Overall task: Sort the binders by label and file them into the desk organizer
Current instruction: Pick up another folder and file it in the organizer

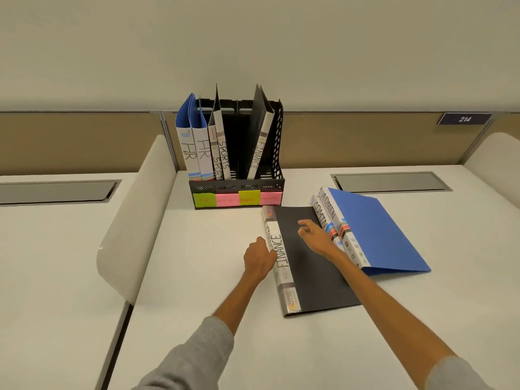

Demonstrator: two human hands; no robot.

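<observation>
- Black desk organizer [237, 187] stands upright at the back of the white desk [197, 277], against the partition.
- Four sticky notes across its front: green one marked HR [204, 200], then pink [227, 199], yellow-green [249, 197] and pink [270, 198]. The writing on the last three is too faint to read.
- Leftmost compartment: two blue HR binders [194, 149], side by side, spines facing me.
- Next compartment: two SPORTS binders [221, 154], upright, leaning slightly.
- Rightmost compartment: one black FINANCE binder [260, 144], tilted with its top to the right.
- A second FINANCE binder [306, 266] lies flat on the desk just in front of the organizer, black cover up, labelled spine to the left.
- My left hand [259, 257] is curled against that spine's left edge, touching it. The fingertips are hidden, so I cannot tell whether it grips.
- My right hand [315, 235] is over the far part of the black cover, fingers loosely bent, holding nothing. It is blurred, so contact with the cover is unclear.
- Two blue ADMIN binders [380, 235] lie overlapped to the right, spines toward the flat FINANCE binder and touching its right edge.
- Grey cable hatch [391, 182] is set in the desk behind them.
- Sign reading 214 [463, 119] hangs on the partition, far right.
</observation>
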